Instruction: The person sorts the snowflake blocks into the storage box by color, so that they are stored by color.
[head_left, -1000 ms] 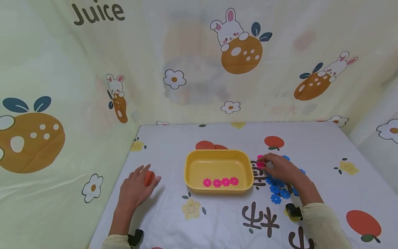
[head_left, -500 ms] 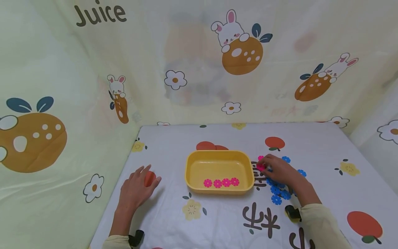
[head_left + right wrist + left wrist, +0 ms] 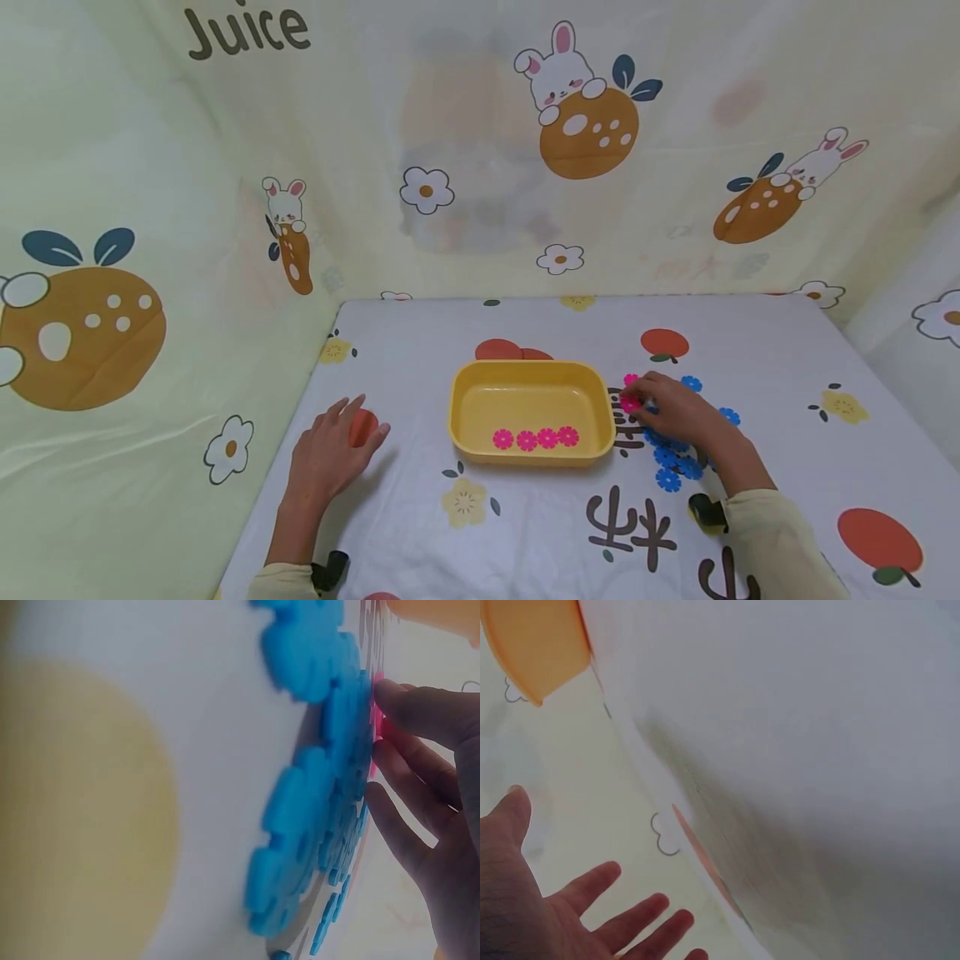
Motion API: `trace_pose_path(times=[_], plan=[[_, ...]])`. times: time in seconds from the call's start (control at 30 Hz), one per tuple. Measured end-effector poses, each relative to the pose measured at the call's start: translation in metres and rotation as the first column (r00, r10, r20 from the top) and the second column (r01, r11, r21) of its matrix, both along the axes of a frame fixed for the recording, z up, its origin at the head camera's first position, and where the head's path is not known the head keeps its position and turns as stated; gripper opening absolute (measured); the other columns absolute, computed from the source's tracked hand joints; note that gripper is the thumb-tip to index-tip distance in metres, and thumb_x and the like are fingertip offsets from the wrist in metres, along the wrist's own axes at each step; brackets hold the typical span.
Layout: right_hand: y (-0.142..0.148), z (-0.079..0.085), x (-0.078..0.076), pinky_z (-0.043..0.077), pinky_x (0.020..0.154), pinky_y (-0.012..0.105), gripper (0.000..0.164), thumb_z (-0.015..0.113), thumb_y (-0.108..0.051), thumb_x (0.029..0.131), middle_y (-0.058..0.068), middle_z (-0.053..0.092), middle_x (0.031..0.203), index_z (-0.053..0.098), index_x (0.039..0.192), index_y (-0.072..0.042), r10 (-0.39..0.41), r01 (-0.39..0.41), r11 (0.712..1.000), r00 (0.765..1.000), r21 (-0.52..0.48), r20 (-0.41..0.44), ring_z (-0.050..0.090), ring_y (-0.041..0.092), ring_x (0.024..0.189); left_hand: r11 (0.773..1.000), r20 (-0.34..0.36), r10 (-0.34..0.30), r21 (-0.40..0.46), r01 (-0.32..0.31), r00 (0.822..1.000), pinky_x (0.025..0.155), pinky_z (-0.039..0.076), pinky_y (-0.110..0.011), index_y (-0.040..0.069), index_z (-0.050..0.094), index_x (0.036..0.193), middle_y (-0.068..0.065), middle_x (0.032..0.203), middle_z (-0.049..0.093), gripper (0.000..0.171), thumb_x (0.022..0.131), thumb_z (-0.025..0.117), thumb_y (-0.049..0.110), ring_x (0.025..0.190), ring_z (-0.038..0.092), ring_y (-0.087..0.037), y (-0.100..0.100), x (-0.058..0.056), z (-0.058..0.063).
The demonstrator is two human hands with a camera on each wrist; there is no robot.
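Note:
My right hand [image 3: 670,406] is at the right side of the yellow tray [image 3: 459,442], low over the cloth. Its thumb and fingertips pinch a pink snowflake-shaped plastic piece [image 3: 630,404], partly covered by the fingers. In the right wrist view the pink piece [image 3: 377,724] shows as a thin strip at the thumb [image 3: 405,705]. Another pink piece [image 3: 632,380] lies just behind. Inside the tray, several pink pieces [image 3: 527,440] form a row along the near side. My left hand [image 3: 327,454] hovers left of the tray, fingers spread, holding nothing.
Several blue snowflake pieces [image 3: 667,457] lie in a loose pile under and beside the right hand; a few [image 3: 728,416] sit farther right. A printed white cloth [image 3: 555,533] covers the table. Patterned curtains [image 3: 465,275] hang behind and at the sides.
My right fingers have drawn slightly toward me, and the pink piece at them has shifted nearer, away from the other pink piece. My left hand stays in place.

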State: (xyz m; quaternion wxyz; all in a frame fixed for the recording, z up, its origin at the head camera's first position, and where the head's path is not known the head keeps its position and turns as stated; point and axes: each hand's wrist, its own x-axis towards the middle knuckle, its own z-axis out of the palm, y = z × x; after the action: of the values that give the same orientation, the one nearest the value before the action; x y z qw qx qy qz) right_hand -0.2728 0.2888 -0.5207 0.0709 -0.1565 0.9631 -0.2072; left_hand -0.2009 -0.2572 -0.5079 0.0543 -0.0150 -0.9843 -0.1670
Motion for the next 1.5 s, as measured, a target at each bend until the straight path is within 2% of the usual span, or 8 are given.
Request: trace_pose_path(times=[0.23, 0.43, 0.53, 0.93, 1.33, 1.5], plan=[[0.0, 0.014, 0.004, 0.062, 0.095, 0.055, 0.033, 0.082, -0.015, 0.096, 0.014, 0.066, 0.117, 0.074, 0.127, -0.006, -0.03, 0.029, 0.999, 0.999, -0.033, -0.019, 0.067, 0.034, 0.108, 1.0, 0.009, 0.0, -0.009, 0.0, 1.0, 0.104, 0.05, -0.067, 0.014, 0.049, 0.162, -0.024, 0.16, 0.051, 0.076, 0.104, 0.058, 0.062, 0.138, 0.054, -0.047, 0.0, -0.001, 0.002], [0.003, 0.029, 0.008, 0.06, 0.096, 0.058, 0.036, 0.082, -0.009, 0.095, 0.019, 0.067, 0.123, 0.073, 0.129, -0.002, -0.008, 0.002, 0.998, 0.995, -0.056, -0.102, 0.068, 0.038, 0.113, 1.0, 0.016, 0.003, -0.016, -0.002, 1.0, 0.103, 0.051, -0.067, 0.012, 0.049, 0.161, -0.025, 0.16, 0.051, 0.076, 0.104, 0.058, 0.061, 0.137, 0.055, -0.047, -0.001, 0.002, 0.004], [0.005, 0.032, 0.009, 0.061, 0.095, 0.057, 0.035, 0.083, -0.009, 0.095, 0.019, 0.068, 0.123, 0.074, 0.128, -0.003, 0.003, -0.011, 0.998, 0.991, -0.061, -0.132, 0.069, 0.038, 0.113, 1.0, 0.013, 0.0, -0.014, 0.001, 1.0, 0.103, 0.051, -0.067, 0.013, 0.05, 0.161, -0.025, 0.16, 0.051, 0.076, 0.104, 0.058, 0.062, 0.138, 0.055, -0.047, -0.001, 0.002, 0.003], [0.001, 0.041, 0.013, 0.061, 0.095, 0.058, 0.04, 0.084, -0.007, 0.093, 0.02, 0.07, 0.123, 0.073, 0.131, -0.003, -0.023, 0.012, 0.997, 0.988, -0.074, -0.153, 0.068, 0.042, 0.114, 1.0, -0.005, 0.0, -0.011, 0.0, 1.0, 0.102, 0.052, -0.066, 0.013, 0.05, 0.161, -0.024, 0.159, 0.051, 0.075, 0.104, 0.058, 0.062, 0.137, 0.055, -0.047, -0.002, 0.001, 0.003], [-0.014, 0.051, 0.014, 0.061, 0.095, 0.056, 0.037, 0.083, -0.006, 0.094, 0.018, 0.067, 0.127, 0.073, 0.129, -0.006, 0.009, -0.024, 0.997, 0.982, -0.079, -0.188, 0.066, 0.038, 0.116, 1.0, -0.023, -0.004, -0.015, 0.004, 1.0, 0.103, 0.051, -0.067, 0.013, 0.051, 0.161, -0.025, 0.159, 0.052, 0.077, 0.104, 0.057, 0.064, 0.138, 0.055, -0.048, -0.001, -0.001, 0.002], [-0.02, 0.052, 0.014, 0.061, 0.095, 0.056, 0.037, 0.084, -0.006, 0.092, 0.016, 0.066, 0.124, 0.074, 0.128, -0.005, 0.031, -0.05, 0.994, 0.981, -0.094, -0.193, 0.066, 0.038, 0.115, 1.0, -0.016, -0.002, -0.017, 0.001, 1.0, 0.103, 0.051, -0.066, 0.013, 0.051, 0.161, -0.024, 0.159, 0.052, 0.077, 0.104, 0.056, 0.065, 0.138, 0.055, -0.047, 0.0, -0.001, 0.002]])
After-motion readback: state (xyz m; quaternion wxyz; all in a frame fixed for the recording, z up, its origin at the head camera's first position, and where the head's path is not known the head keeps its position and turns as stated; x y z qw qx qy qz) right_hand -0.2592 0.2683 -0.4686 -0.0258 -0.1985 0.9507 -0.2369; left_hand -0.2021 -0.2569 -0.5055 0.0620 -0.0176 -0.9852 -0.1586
